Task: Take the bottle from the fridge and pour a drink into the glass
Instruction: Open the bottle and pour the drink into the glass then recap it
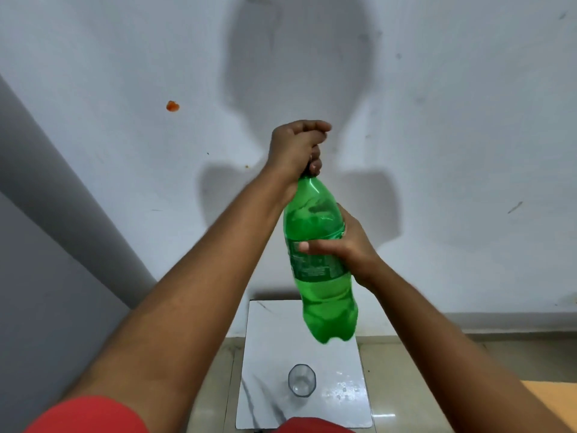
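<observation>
Nearest me, red sleeve (90,415) at 7 o'clock, both forearms reaching up and forward. Just beyond, low centre at 6 o'clock, the white marble-look board (268,323) sits on the floor or a low stand, can't tell which. The empty glass (302,380) stands upright on it, and wet drops (343,387) lie on the board at the glass's 3 o'clock.

Above the glass, well apart from it, I hold the green bottle (318,260) in the air, roughly upright, top leaning slightly toward 11 o'clock. It looks mostly full, with liquid level up near the shoulder. My right hand (346,248) wraps the label band from the 3 o'clock side, thumb across the front, clamped on the body. My left hand (296,148) is closed over the neck and cap at 12 o'clock. The cap itself is hidden under the fingers, so I can't tell if it's on, loosened or off.

Farthest back is the pale wall (452,120) with the shadow of my head and shoulders, an orange spot (172,106) at 10 o'clock, and a grey upright panel (46,182) at 9 o'clock. Fridge not in view.

Step in hand, my read: bottle is already out, I'm working the cap, pour not begun, glass dry.

Next move calls for: cap clear, left hand off or steadying, right hand keeps a firm hold while the bottle comes down toward 6 o'clock, mouth just over the rim, tilt slow. A full bottle is heavy, and fizz may surge.
</observation>
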